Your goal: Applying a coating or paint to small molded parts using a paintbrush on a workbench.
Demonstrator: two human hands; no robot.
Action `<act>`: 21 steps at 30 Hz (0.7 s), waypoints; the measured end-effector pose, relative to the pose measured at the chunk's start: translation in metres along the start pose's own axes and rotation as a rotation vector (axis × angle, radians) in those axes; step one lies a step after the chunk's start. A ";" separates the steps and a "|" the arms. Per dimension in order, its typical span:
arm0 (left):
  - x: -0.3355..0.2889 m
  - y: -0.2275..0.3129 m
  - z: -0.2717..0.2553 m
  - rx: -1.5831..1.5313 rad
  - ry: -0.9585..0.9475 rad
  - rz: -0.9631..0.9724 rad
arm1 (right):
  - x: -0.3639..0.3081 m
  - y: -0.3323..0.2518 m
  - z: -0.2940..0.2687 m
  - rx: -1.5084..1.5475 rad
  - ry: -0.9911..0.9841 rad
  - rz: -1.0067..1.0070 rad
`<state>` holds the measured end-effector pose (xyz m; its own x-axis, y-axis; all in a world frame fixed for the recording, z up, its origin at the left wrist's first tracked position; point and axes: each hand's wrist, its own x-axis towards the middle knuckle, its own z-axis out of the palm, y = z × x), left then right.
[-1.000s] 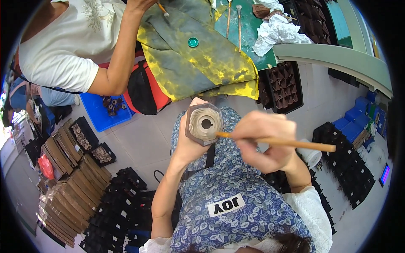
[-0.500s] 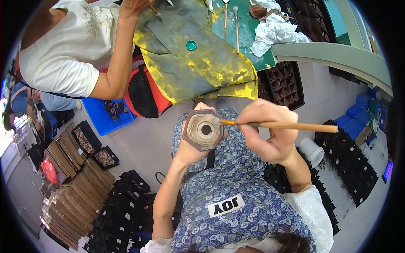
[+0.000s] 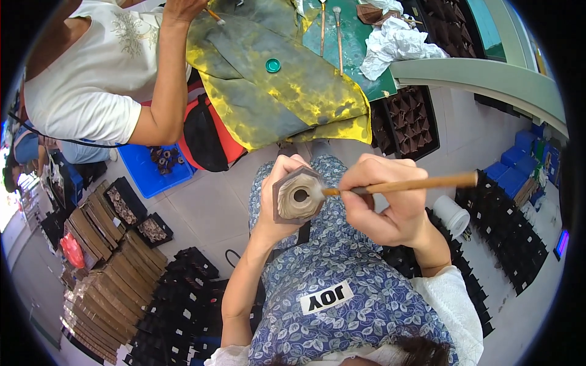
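Note:
My left hand [image 3: 268,218] is wrapped round a six-sided brown hollow piece [image 3: 295,211], held above my lap with its opening facing up. Its inside is pale and ridged, with a dark round hole in the middle. Between the fingers and thumb of my right hand [image 3: 390,213] is a paintbrush [image 3: 427,183] with a wooden handle. The brush lies nearly level, and its blurred bristles meet the right side of the piece's rim.
Ahead, a yellow-and-grey stained cloth [image 3: 244,91] covers a green table [image 3: 357,46] bearing brushes, a small green lid [image 3: 273,65] and crumpled white paper [image 3: 397,49]. A person [image 3: 79,91] works at left with a brush. Black trays [image 3: 412,119] hold brown pieces; a blue bin [image 3: 146,177] stands left.
The brown piece has tilted in my left hand, its hole now showing slightly lower. My right hand and the brush have shifted slightly left and down along the rim.

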<state>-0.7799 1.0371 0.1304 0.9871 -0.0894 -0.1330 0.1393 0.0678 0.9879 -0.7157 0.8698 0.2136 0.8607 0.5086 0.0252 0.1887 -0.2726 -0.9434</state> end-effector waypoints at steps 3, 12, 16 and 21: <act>-0.001 -0.002 0.001 -0.036 -0.001 -0.001 | -0.002 0.003 0.000 0.039 0.125 -0.047; 0.000 -0.002 0.000 -0.218 -0.125 -0.188 | 0.003 0.009 0.006 0.147 0.194 -0.049; -0.004 -0.007 0.001 -0.284 -0.155 -0.269 | 0.004 0.014 0.015 0.224 -0.007 -0.085; -0.008 -0.019 -0.002 -0.244 -0.176 -0.278 | 0.000 0.022 0.017 0.132 0.127 -0.224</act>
<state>-0.7902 1.0389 0.1129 0.8836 -0.3047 -0.3556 0.4342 0.2490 0.8657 -0.7199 0.8780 0.1874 0.8583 0.4354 0.2714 0.3248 -0.0516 -0.9444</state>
